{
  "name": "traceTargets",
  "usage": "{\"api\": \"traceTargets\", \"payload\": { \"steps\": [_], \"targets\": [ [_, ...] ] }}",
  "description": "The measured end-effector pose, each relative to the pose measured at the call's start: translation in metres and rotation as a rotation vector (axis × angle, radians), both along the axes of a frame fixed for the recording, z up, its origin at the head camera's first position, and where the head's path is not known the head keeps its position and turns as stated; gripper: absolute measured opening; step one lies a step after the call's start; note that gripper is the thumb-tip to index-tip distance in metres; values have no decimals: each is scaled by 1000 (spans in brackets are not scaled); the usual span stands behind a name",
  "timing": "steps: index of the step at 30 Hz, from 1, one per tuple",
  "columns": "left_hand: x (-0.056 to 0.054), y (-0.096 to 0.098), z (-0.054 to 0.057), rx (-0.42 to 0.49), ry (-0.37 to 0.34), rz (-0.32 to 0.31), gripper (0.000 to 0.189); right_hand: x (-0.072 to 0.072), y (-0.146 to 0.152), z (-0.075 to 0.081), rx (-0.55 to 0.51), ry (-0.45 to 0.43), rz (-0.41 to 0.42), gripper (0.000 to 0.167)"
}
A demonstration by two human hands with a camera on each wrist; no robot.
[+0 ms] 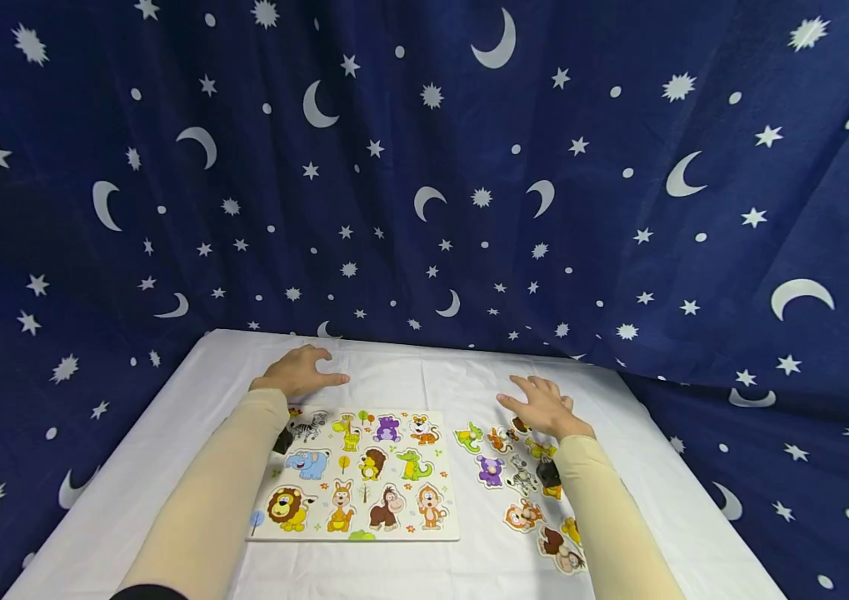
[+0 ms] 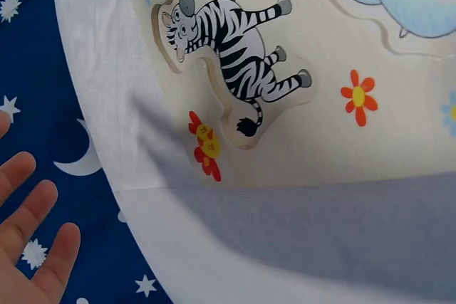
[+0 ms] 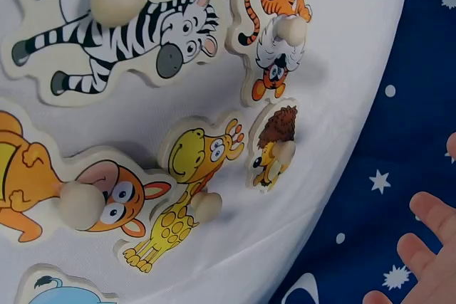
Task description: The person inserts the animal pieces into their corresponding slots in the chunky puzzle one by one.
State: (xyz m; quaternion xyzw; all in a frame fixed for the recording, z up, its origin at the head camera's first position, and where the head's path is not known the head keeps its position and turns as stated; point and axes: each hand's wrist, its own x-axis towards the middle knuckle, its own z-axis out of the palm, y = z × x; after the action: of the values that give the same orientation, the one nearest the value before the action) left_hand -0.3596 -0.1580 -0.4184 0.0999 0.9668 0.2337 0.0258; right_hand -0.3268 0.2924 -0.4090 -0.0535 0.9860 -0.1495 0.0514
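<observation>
Board lies near the left hand, pieces near the right hand.

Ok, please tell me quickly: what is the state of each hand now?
Left hand: open, empty, near the puzzle board.
Right hand: open, empty, near the loose animal pieces.

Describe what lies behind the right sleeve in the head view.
Part of a yellow animal piece shows at the edge of the right sleeve. The rest of it, and anything wholly behind the sleeve, is covered there.
</observation>
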Motion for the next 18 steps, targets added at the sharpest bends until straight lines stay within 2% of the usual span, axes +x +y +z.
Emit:
{"api": "traceTargets", "payload": {
  "steps": [8, 18],
  "targets": [
    [-2, -2, -7, 24, -30, 9, 80, 2, -4, -1, -7, 1, 10, 82],
    [3, -1, -6, 20, -34, -29, 75, 3, -3, -3, -36, -1, 25, 79]
  ]
}}
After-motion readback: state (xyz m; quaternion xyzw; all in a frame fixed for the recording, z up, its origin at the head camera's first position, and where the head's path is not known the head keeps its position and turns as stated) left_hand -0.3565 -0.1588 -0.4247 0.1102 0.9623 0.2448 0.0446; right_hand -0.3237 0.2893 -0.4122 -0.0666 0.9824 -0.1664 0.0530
